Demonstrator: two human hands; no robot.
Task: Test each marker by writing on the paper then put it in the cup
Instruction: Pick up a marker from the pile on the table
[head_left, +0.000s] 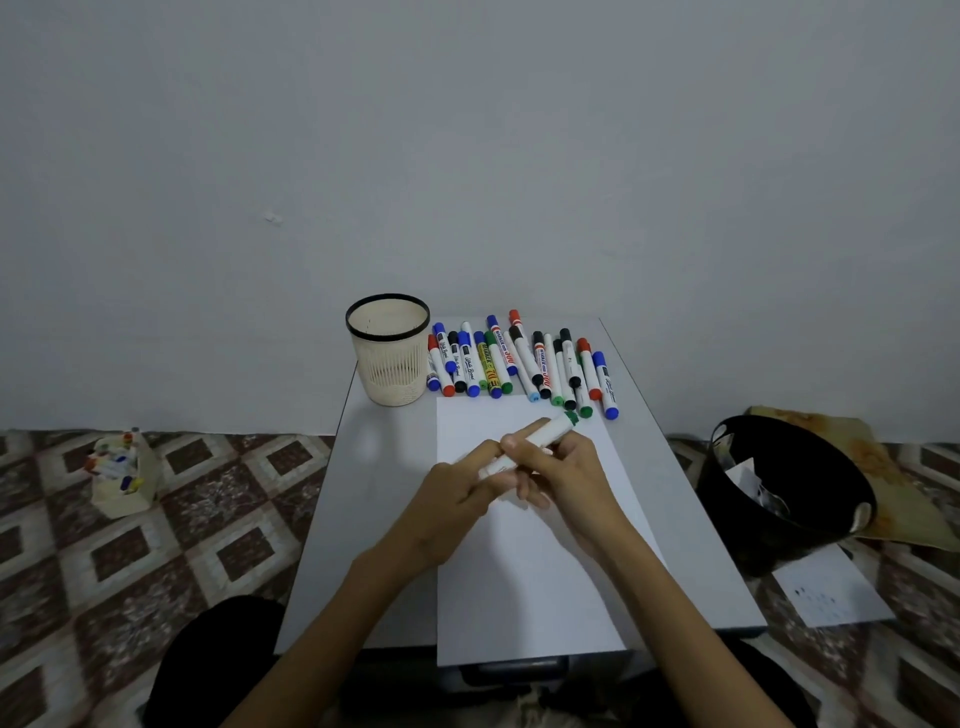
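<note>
Both hands hold one white marker with a green cap above the white paper. My left hand grips its lower end and my right hand grips the barrel below the cap. The marker slants up to the right, cap end on top. A cream cup with a black rim stands at the table's far left corner; I see nothing inside it. Several capped markers in blue, red, black and green lie in a row along the far edge, right of the cup.
The small grey table stands against a white wall. On the patterned floor, a cream holder with markers sits at the left, a black bin and a marked paper sheet at the right.
</note>
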